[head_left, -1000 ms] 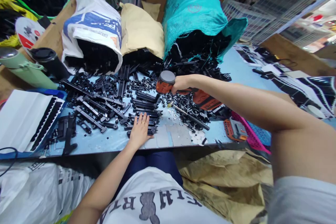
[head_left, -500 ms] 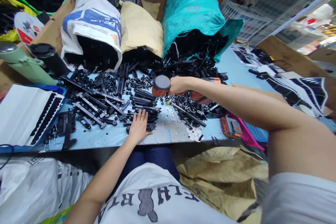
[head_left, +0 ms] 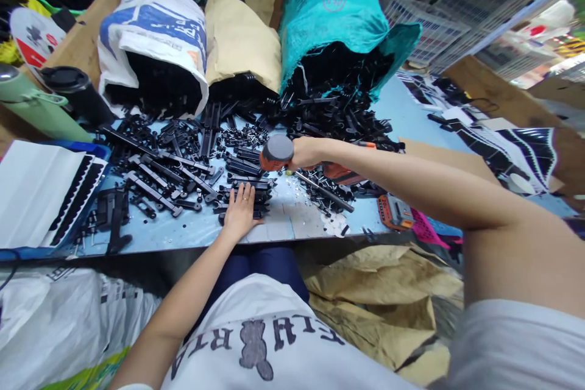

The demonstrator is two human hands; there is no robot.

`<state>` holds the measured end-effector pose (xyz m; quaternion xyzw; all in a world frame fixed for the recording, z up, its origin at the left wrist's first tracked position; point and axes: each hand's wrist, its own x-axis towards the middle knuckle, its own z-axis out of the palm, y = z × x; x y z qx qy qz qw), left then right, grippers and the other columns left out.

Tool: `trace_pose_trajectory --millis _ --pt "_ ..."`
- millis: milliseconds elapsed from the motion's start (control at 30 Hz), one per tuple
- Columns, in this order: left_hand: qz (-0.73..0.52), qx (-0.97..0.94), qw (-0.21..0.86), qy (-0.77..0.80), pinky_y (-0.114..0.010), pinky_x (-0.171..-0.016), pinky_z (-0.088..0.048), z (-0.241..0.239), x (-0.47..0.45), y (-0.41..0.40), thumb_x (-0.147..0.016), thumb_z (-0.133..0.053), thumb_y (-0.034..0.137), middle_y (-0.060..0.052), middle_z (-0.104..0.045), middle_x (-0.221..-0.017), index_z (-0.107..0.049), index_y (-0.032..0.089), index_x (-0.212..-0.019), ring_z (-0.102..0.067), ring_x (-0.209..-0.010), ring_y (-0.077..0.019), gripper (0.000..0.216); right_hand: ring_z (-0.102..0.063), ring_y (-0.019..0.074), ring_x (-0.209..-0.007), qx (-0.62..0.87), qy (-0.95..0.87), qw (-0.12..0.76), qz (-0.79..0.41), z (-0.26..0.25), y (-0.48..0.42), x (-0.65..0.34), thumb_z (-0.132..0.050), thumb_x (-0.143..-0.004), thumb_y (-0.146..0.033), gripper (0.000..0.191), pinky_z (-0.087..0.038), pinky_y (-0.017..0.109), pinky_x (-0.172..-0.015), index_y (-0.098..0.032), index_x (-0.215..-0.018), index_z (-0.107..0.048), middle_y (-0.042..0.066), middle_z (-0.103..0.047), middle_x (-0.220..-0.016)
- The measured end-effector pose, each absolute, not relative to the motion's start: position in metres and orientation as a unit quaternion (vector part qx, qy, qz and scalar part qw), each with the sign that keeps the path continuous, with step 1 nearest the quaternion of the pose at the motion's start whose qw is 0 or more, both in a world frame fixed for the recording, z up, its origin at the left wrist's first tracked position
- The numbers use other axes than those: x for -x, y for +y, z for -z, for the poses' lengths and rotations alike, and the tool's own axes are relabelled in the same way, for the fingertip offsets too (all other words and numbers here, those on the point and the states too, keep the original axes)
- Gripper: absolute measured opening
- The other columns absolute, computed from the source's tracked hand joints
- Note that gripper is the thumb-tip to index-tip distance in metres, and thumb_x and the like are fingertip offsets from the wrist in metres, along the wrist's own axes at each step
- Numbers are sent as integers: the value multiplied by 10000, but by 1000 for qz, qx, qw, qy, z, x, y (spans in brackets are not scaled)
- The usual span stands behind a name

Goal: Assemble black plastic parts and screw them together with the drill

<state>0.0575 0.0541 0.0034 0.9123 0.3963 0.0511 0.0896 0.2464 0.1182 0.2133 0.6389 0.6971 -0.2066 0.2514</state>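
Note:
My right hand (head_left: 307, 152) is wrapped round the handle of an orange and grey cordless drill (head_left: 278, 149). The drill's rounded rear end faces up, and its bit is hidden from view. Part of the drill also shows behind my right forearm. Below and to the left lies a stacked row of long black plastic parts (head_left: 247, 166). My left hand (head_left: 241, 210) rests on the near end of that row, fingers outstretched and slightly spread. Small screws (head_left: 242, 137) are scattered just beyond the row. A metal rod (head_left: 324, 192) lies among loose screws right of the drill.
White (head_left: 153, 30), tan (head_left: 242, 36) and teal (head_left: 333, 12) sacks spill black parts along the back. Left are a green flask (head_left: 39, 103), a black cup (head_left: 77, 94) and white sheets (head_left: 39, 192). A spare battery (head_left: 395, 212) sits near the right front edge.
The whole view has shifted slightly, so the bench appears a little higher and further left. Both hands keep nearly the same places, the right still gripping the drill.

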Motion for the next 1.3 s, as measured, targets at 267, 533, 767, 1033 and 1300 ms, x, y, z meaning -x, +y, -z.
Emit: trace_pose_trajectory --millis 267,533,767,1033,1300 --pt "-57 -909 94 402 -498 -1121 -76 -2 -59 54 -753 -469 645 -160 -183 -1499 -193 62 -1432 -58 -1395 -310 937 -590 194 -621 -660 646 279 261 -209 95 -256 -623 -603 -254 144 -408 262 -541 -160 -712 -636 32 -609 -628" --pt "-59 -907 84 409 -503 -1116 -74 -2 -60 53 -708 -533 652 -179 -201 -1490 -210 65 -1429 -74 -1390 -328 984 -599 188 -667 -647 664 283 247 -208 89 -246 -605 -630 -227 302 -411 252 -577 -167 -920 -666 28 -637 -697" --pt "-68 -904 76 415 -491 -1114 -85 -5 -60 51 -678 -594 635 -190 -224 -1479 -247 69 -1418 -115 -1381 -333 994 -604 197 -674 -646 680 268 221 -216 64 -235 -606 -627 -278 315 -415 256 -570 -190 -919 -687 28 -645 -699" --pt "-79 -905 82 410 -496 -1112 -74 -3 -60 52 -686 -588 627 -197 -239 -1472 -272 65 -1408 -123 -1379 -340 968 -583 188 -562 -641 672 276 248 -200 70 -229 -610 -588 -273 190 -412 269 -528 -151 -718 -675 24 -601 -562" --pt "-74 -908 78 405 -521 -1108 -44 -2 -59 53 -685 -599 613 -198 -213 -1480 -264 56 -1409 -108 -1383 -334 973 -617 222 -685 -623 715 249 198 -208 43 -222 -633 -589 -274 228 -413 274 -578 -187 -793 -689 42 -645 -687"
